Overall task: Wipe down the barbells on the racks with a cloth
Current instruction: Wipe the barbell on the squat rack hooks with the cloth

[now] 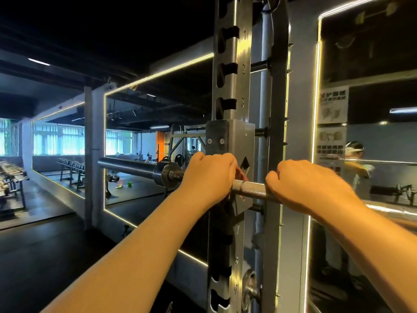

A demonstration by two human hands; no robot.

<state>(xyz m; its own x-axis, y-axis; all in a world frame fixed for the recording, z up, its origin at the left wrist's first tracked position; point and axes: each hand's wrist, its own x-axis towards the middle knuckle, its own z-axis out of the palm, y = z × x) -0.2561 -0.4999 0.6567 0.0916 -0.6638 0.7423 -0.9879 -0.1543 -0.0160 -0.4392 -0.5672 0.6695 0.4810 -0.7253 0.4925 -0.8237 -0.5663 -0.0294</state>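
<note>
Left grip (209, 175): fingers curled over the top of the barbell (250, 188) and closed on it, right against the sliding block (234, 136) of the rack upright (232, 86). Right grip (309, 184): likewise wrapped over the bar, just beside the left, with a short stretch of knurled shaft bare between them. The bar runs level. Its collar (168, 173) sits just outside the left grip and the smooth sleeve (126, 166) reaches further out that way.

The upright carries numbered notches above and below the grips. Behind it, light-edged wall mirrors stand on both sides (158, 132). A dark floor (45, 245) lies below the left forearm, with a dumbbell rack (11, 177) well off beyond the sleeve end.

Fingertips and palms are hidden behind the bar. Past the right grip the shaft blurs into glare and is cut off at the frame edge. The notices (334, 105) above the right grip are illegible.
</note>
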